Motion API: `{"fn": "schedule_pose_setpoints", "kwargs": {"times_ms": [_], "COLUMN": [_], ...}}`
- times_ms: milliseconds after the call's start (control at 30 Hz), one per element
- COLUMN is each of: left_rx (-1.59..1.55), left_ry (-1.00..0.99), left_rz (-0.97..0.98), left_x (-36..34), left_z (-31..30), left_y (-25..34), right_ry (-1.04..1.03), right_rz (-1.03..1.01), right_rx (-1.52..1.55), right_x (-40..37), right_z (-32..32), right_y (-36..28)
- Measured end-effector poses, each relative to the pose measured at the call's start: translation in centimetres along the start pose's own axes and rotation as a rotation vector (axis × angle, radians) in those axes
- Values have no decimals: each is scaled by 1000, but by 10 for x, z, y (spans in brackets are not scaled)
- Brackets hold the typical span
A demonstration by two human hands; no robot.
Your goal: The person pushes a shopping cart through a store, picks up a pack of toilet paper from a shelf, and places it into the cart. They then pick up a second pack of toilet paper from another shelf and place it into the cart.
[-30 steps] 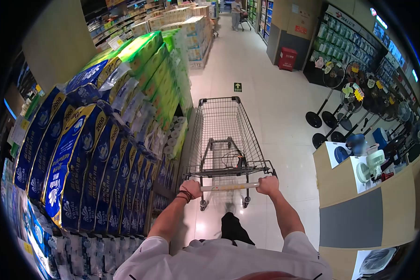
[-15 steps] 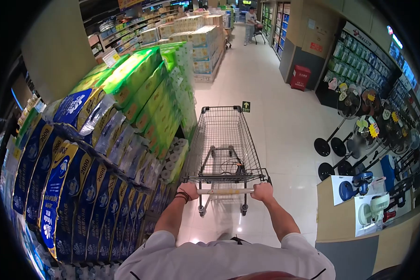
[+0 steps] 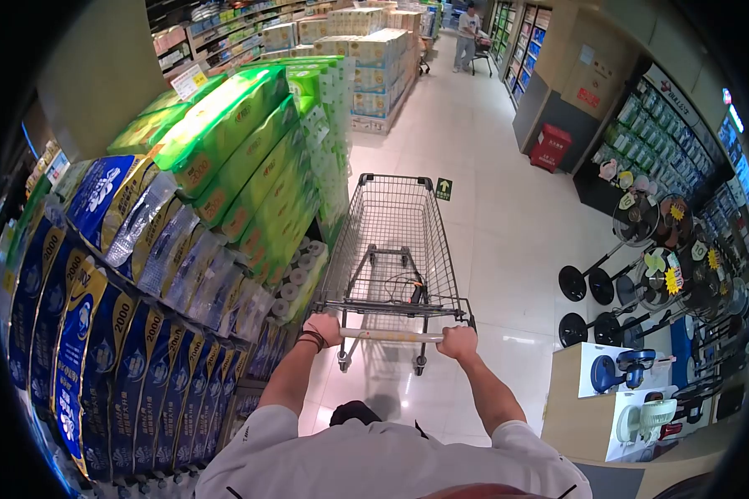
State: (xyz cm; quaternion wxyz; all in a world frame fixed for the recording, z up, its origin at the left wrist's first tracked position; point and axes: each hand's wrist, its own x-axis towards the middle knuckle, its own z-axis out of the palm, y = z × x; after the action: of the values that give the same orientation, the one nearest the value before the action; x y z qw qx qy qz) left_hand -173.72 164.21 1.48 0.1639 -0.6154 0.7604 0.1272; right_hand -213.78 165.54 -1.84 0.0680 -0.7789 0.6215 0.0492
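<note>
A metal shopping cart (image 3: 395,224) stands in front of me, its wire basket holding no goods that I can see. My left hand (image 3: 323,328) is wrapped round the left end of the pale push handle (image 3: 391,335); dark bands circle that wrist. Round the right end of the same handle, the fingers of my right hand (image 3: 458,342) are closed. Both arms reach forward. A dark cable with an orange-marked piece (image 3: 415,290) shows at the near end of the cart. Its wheels rest on the pale tiled floor.
Stacked blue tissue packs (image 3: 141,366) and green packs (image 3: 233,158) rise close on the left. Cartons (image 3: 374,75) stand farther up the aisle. Standing fans (image 3: 641,241), a display counter (image 3: 570,391) and a red bin (image 3: 551,148) line the right. Far ahead, a person (image 3: 468,37) stands by another cart.
The view has shifted a little, and the cart and both hands now sit slightly farther left and higher. The green floor sign looks nearer the cart's front corner. Both hands keep their hold.
</note>
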Motion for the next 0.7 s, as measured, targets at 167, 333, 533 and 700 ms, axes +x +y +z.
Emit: {"fn": "schedule_pose_setpoints", "kwargs": {"times_ms": [167,333,533,700], "left_rx": [27,27,20,8], "left_ry": [76,92,146,112], "left_rz": [12,33,54,23], "left_x": [50,117,224,313], "left_z": [-9,-42,-90,-135], "left_y": [-16,-34,-61,-74], "right_ry": [14,54,64,36], "right_rz": [4,-1,16,29], "right_rx": [-3,2,2,11], "right_x": [52,126,237,327], "right_z": [-2,-12,-37,-63], "right_y": [11,28,53,76]}}
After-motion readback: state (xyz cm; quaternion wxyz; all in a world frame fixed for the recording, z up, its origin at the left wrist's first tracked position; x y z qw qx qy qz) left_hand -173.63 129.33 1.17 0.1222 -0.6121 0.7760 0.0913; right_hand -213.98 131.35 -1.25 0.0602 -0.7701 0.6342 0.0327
